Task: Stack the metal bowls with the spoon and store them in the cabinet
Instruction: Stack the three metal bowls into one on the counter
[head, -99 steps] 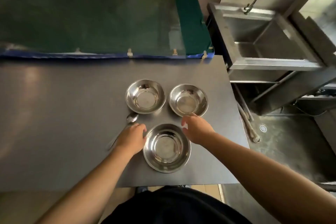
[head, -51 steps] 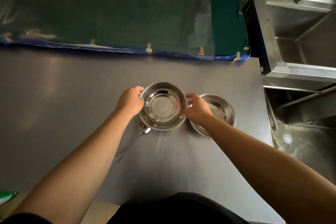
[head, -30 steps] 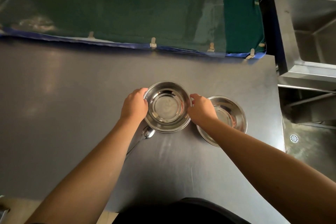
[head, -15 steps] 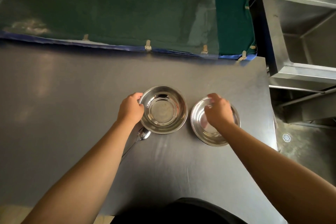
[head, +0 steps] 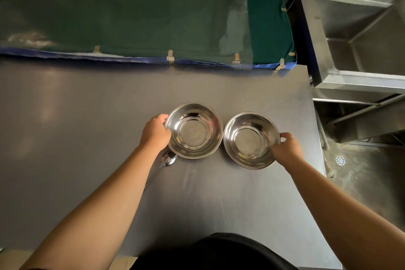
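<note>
Left hand: the left hand [head: 155, 131] is curling round the left rim of the left bowl [head: 194, 130], fingers closed on its edge, thumb side up at the lip.
Left bowl: it is sitting upright on the steel table [head: 76, 120]; whether another bowl is nested under it, I cannot tell.
Right hand: the right hand [head: 286, 149] is pinching the near-right rim of the right bowl [head: 249, 140], fingertips tucking over the edge.
Right bowl: it is tilting a little, its open side leaning toward the left bowl, and the two rims are lying just beside each other.
Spoon: the spoon [head: 168, 158] is lying on the table below the left bowl, its handle running under the left forearm.
Surroundings: a green cloth [head: 131, 11] is covering the far side, and a steel sink [head: 359, 28] is standing off to the right.
</note>
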A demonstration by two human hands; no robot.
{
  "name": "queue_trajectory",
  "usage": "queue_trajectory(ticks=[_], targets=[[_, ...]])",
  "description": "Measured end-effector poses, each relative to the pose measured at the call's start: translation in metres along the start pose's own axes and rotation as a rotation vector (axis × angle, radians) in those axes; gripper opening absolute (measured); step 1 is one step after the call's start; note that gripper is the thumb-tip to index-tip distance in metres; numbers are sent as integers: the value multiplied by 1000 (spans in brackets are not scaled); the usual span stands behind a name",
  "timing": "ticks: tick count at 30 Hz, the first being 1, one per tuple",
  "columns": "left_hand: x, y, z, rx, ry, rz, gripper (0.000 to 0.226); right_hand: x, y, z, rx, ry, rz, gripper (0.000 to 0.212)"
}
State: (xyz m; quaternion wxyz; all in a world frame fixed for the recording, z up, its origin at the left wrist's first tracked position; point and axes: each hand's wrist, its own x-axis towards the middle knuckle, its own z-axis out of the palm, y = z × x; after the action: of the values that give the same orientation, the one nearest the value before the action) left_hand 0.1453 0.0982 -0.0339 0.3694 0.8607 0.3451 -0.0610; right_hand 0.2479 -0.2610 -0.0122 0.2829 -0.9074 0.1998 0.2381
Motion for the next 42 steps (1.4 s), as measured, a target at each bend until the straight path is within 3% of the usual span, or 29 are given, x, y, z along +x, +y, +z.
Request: queue_trajectory(ticks=[6,12,19,25,34,40,42], targets=[[-12,2,7,-39,-6,-36,50,-1,15,-6,197,-11,130,44],[-27,14,24,-124,-82,-69,52,-7,37,-30,386,80,184,44],[-48,33,55,-187,-131,-82,37,-24,36,-54,572,86,125,29],[-69,39,68,-184,-161,-119,37,-41,22,-35,573,13,38,37],[-84,36,68,-232,-186,-130,46,-56,2,6,487,-97,-26,21],[-83,37,65,-207,-149,-86,38,-60,-9,21,390,-127,-57,23],[-82,38,65,-191,-164,-56,20,-58,-12,24,364,-111,-74,21]])
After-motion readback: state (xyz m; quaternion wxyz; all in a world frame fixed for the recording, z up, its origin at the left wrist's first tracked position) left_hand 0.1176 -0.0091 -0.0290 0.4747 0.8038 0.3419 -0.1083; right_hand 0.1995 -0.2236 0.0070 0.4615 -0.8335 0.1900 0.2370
